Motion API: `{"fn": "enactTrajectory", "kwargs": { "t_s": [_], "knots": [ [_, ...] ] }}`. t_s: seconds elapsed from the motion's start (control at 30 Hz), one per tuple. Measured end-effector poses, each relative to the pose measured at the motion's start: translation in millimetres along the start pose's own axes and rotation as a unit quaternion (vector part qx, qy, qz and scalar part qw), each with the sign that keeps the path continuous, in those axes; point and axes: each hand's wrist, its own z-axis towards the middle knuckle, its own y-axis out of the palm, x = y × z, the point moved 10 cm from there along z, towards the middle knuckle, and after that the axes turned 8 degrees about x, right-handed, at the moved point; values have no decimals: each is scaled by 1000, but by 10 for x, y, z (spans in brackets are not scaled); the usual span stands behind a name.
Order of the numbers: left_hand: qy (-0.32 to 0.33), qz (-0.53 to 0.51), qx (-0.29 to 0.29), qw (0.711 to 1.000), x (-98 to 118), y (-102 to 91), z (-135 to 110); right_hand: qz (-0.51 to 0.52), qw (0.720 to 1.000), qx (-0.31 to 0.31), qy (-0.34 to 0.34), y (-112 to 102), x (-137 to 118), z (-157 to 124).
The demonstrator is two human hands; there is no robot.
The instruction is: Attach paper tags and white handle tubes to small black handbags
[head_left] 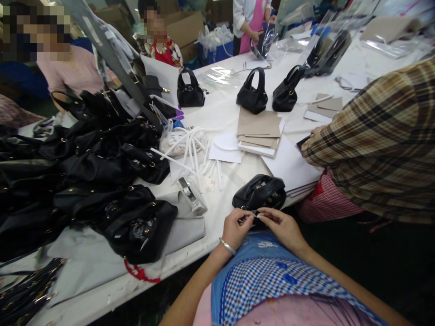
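A small black handbag [249, 194] with gold-coloured fittings lies at the table's front edge, just beyond my hands. My left hand [236, 228], with a silver bangle on its wrist, is closed in a pinch near the bag's closer side. Opposite it, my right hand [283, 228] pinches too, and the fingertips of both nearly meet. A small pale bit shows between them, too tiny to name. Whether it is joined to the bag is hidden by the fingers.
Many black handbags [91, 163] are heaped on the left. White strips [195, 151], a tape dispenser [192, 194] and cardboard pieces [258, 122] lie ahead. Finished-looking bags [253, 97] stand farther back. A co-worker in a plaid sleeve [367, 117] is close on the right; other people work behind.
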Motion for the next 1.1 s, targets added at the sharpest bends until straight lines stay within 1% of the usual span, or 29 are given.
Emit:
{"fn": "enactTrajectory", "kwargs": {
  "t_s": [0.17,0.4,0.63,0.9,1.0,1.1],
  "knots": [
    [-6,10,1,1000,-15,15,8,-6,1000,0,9,4,12,-1],
    [-9,11,-7,1000,-15,34,18,4,1000,-16,2,53,13,23],
    [-14,11,2,1000,-23,7,38,-14,1000,-13,-17,47,18,54],
    [-20,11,-7,1000,-34,54,41,-1,1000,-15,-6,51,-13,38],
    [-34,14,5,999,-61,47,37,21,1000,-21,6,80,8,42],
    [-80,-3,12,997,-117,50,6,38,999,-27,14,114,15,41]
  ]
}}
